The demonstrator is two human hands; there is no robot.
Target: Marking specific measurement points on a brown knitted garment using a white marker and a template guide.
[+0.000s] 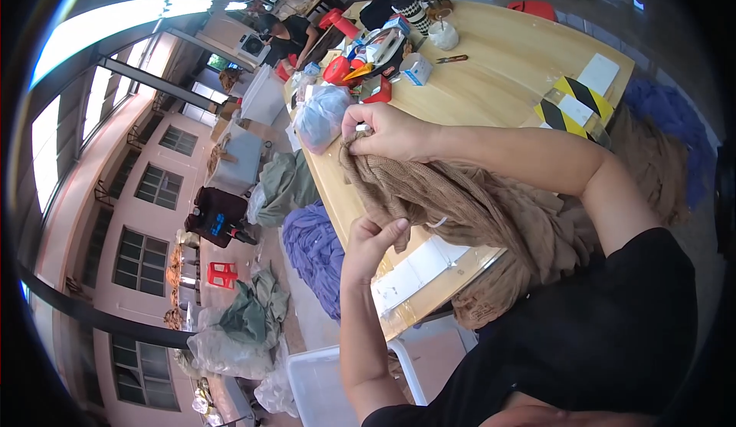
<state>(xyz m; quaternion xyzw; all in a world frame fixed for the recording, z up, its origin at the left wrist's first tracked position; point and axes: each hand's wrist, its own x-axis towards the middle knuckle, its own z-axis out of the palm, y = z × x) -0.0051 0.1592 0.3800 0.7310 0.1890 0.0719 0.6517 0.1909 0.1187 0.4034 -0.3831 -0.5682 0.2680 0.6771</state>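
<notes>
A brown knitted cloth is held up in a bundle over the near part of the table. My right hand is closed on its upper edge, with a small whitish thing at the fingertips that I cannot make out. Lower down and closer to me, my left hand pinches the hanging edge of the same cloth between thumb and fingers. A short white strip shows against the cloth. The rest of the brown fabric trails toward my body and over the table edge.
The wooden table carries a filled plastic bag, a small box, a white cup and a black-and-yellow striped piece. Purple fabric lies beside it. A clear bin stands near my left arm. Another person sits farther off.
</notes>
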